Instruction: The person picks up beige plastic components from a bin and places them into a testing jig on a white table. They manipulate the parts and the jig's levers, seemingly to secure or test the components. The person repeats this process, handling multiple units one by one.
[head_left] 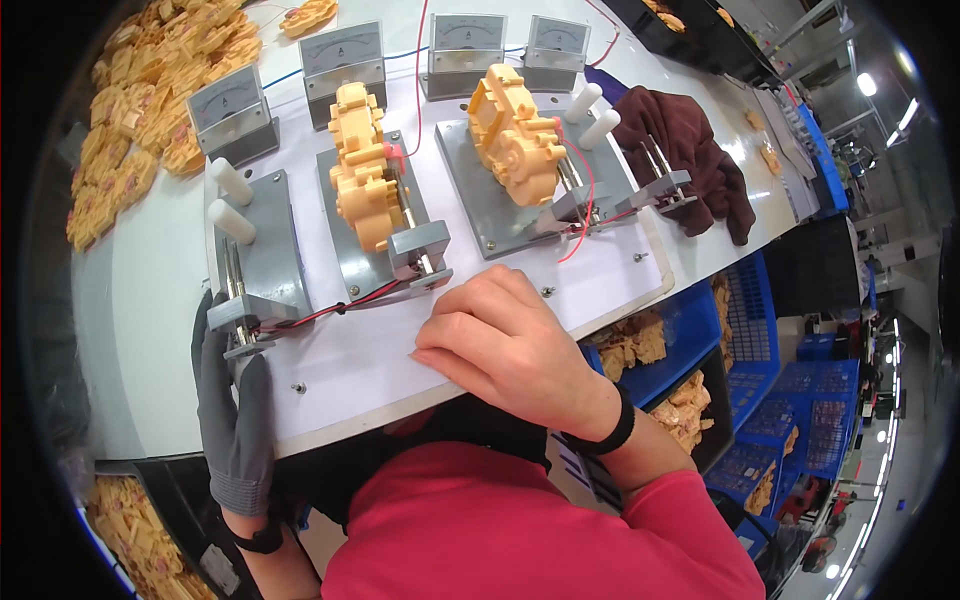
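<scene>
My left hand [236, 415], in a grey glove, has its fingers on both sides of the sliding metal block [250, 312] of the left grey test fixture [272, 215]. Two white pegs [231, 220] stand on that fixture, which carries no housing. Bare and curled, my right hand [505, 345] is over the white board, just below the middle fixture's clamp block [420, 250]; its fingertips are partly hidden. A yellow plastic gear housing [362, 170] sits on the middle fixture, with a pink clip and red wire. Another yellow housing [517, 135] sits on the right fixture [480, 220].
Several analog panel meters [468, 45] line the back. Yellow housings are piled [150, 90] at far left. A dark brown cloth [690, 150] lies at the right. Blue crates [700, 320] with yellow parts stand beyond the table's right edge. Small screws [299, 388] are on the board.
</scene>
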